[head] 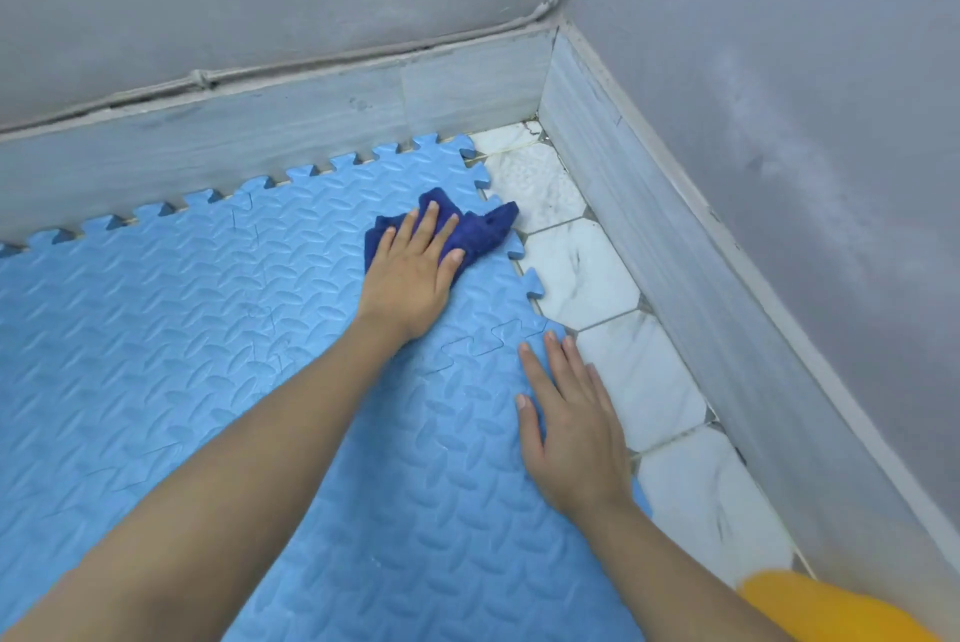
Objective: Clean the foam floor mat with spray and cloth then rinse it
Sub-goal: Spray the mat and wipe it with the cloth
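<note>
A light blue foam floor mat of interlocking tiles covers most of the floor, reaching the room's corner. My left hand presses flat on a dark blue cloth near the mat's far right corner. My right hand rests flat on the mat's right edge, fingers apart, holding nothing. No spray bottle is in view.
White marble floor tiles show in a strip between the mat and the right wall. A grey skirting board and grey walls close the corner. A yellow sleeve shows at the bottom right.
</note>
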`<state>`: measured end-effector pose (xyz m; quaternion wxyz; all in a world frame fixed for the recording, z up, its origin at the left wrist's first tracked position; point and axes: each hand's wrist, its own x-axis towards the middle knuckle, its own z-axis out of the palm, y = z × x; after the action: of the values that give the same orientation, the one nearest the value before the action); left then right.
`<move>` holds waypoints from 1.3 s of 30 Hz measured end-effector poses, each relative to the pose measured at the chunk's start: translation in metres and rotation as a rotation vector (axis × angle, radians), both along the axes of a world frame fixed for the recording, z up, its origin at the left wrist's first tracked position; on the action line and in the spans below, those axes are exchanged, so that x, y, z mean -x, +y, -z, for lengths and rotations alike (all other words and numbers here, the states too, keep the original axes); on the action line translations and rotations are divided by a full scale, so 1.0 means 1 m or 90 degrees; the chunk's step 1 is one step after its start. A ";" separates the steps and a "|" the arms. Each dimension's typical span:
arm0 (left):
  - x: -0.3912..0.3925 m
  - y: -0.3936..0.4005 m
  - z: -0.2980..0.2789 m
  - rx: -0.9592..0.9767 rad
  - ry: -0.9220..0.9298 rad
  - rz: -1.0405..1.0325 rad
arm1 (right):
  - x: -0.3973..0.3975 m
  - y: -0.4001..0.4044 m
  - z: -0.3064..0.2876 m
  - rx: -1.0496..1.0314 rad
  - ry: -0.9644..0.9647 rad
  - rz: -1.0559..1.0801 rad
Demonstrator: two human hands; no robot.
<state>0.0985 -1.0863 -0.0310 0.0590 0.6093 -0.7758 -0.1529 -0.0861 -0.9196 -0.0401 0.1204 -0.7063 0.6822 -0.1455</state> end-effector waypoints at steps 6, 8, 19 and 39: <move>-0.073 0.215 -0.007 -0.032 -0.060 0.234 | -0.001 0.001 -0.001 -0.010 -0.021 0.002; -0.086 0.282 -0.007 -0.028 -0.093 0.328 | -0.001 0.001 -0.001 -0.030 -0.027 0.000; -0.026 0.142 0.000 -0.019 -0.018 -0.028 | 0.031 0.147 -0.031 -0.119 -0.044 0.142; 0.041 0.215 -0.008 0.020 -0.071 0.263 | 0.040 0.149 -0.014 -0.148 -0.006 0.102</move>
<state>0.0574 -0.8714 -0.0227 -0.0071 0.4436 -0.8887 -0.1152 -0.1266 -0.7702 -0.0263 0.1930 -0.6303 0.7479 -0.0779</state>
